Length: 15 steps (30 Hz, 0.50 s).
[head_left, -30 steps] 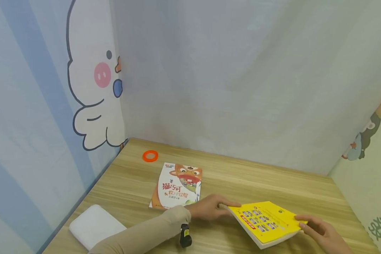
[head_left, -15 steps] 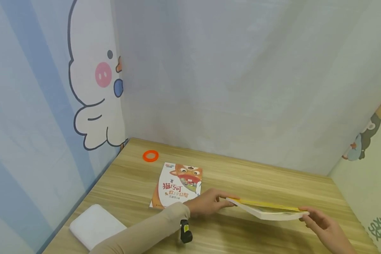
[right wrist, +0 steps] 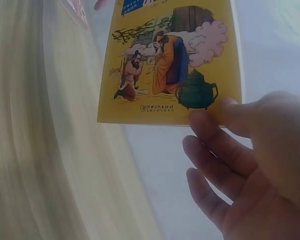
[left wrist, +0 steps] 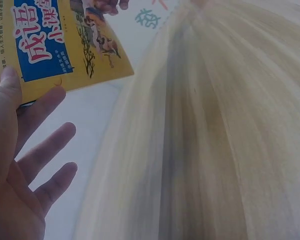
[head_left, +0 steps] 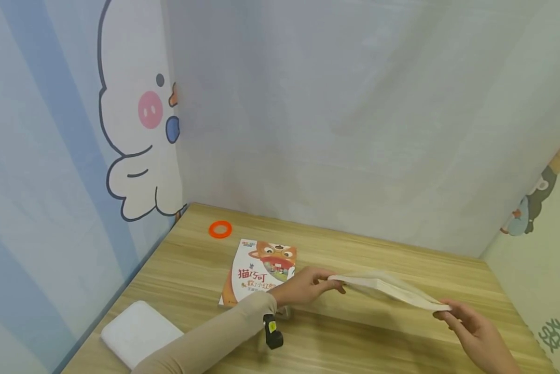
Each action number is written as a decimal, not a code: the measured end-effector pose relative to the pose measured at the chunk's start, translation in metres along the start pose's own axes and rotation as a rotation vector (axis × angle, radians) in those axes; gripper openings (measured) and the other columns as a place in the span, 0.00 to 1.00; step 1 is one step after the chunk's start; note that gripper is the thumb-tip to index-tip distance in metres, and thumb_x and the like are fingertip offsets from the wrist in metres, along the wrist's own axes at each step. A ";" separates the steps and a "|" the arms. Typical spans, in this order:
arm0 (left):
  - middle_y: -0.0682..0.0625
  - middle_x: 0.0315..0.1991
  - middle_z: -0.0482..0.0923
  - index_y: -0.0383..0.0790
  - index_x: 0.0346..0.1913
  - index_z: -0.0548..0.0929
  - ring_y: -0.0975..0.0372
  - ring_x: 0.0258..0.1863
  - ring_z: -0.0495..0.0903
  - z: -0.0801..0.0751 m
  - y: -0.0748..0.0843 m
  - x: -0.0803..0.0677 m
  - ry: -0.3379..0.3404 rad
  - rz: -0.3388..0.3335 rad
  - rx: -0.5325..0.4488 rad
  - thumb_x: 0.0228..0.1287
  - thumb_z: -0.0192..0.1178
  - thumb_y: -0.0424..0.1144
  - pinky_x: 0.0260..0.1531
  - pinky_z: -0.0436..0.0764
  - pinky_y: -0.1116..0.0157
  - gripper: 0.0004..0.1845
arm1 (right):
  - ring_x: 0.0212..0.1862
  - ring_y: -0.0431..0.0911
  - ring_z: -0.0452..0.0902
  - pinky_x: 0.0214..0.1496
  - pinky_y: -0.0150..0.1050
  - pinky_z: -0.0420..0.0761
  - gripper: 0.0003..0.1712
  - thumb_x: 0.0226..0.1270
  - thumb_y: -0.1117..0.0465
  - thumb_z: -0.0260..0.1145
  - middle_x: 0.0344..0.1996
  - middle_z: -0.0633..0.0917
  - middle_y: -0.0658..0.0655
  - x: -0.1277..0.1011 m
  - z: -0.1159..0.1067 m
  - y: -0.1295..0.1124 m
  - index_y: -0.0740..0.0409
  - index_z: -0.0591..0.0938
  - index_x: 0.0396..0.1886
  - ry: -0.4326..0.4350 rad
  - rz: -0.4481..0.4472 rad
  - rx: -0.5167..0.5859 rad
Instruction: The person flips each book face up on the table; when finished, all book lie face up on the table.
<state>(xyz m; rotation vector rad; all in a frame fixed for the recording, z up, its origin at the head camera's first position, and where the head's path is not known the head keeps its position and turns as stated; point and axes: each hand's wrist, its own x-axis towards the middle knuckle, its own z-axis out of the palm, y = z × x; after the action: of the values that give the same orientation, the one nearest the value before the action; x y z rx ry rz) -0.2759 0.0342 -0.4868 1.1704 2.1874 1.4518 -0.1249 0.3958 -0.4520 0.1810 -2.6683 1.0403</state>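
Holding a yellow book [head_left: 387, 290] in the air above the table [head_left: 354, 332], the left hand [head_left: 305, 286] pinches one end and the right hand [head_left: 468, 324] pinches the other — it hangs just right of the cat storybook [head_left: 261, 270]. Judged from its bend, it is a light, floppy paperback, best gripped at opposite edges. A second ago its yellow back cover faced up — now that cover is turned away and only pale page edges show.

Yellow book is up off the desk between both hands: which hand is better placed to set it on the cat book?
Probably the left hand: it holds the yellow book at the end nearest the cat book. The right hand holds the far end.
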 end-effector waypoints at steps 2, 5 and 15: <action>0.52 0.56 0.88 0.48 0.48 0.90 0.72 0.52 0.80 -0.001 0.002 -0.001 0.004 0.000 0.008 0.81 0.51 0.50 0.49 0.77 0.69 0.17 | 0.42 0.21 0.80 0.37 0.23 0.80 0.14 0.78 0.68 0.59 0.38 0.86 0.30 0.000 0.000 -0.002 0.67 0.80 0.58 0.000 -0.005 -0.008; 0.48 0.50 0.90 0.45 0.44 0.89 0.72 0.49 0.83 -0.003 0.005 -0.002 0.003 -0.004 -0.001 0.82 0.50 0.49 0.48 0.79 0.69 0.19 | 0.40 0.23 0.80 0.36 0.26 0.81 0.13 0.79 0.67 0.58 0.37 0.86 0.32 0.001 0.000 -0.005 0.68 0.80 0.57 -0.001 0.003 -0.026; 0.50 0.22 0.76 0.40 0.43 0.83 0.69 0.18 0.65 -0.008 0.003 -0.003 0.015 -0.022 -0.039 0.84 0.47 0.47 0.24 0.70 0.73 0.18 | 0.34 0.27 0.77 0.31 0.30 0.81 0.12 0.78 0.63 0.62 0.36 0.83 0.29 0.002 0.002 -0.008 0.65 0.84 0.53 0.023 0.035 -0.051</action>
<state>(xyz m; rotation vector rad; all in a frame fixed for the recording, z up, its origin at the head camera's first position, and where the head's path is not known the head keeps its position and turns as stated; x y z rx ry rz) -0.2778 0.0274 -0.4810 1.1231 2.1651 1.4920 -0.1258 0.3882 -0.4472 0.1118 -2.6828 0.9773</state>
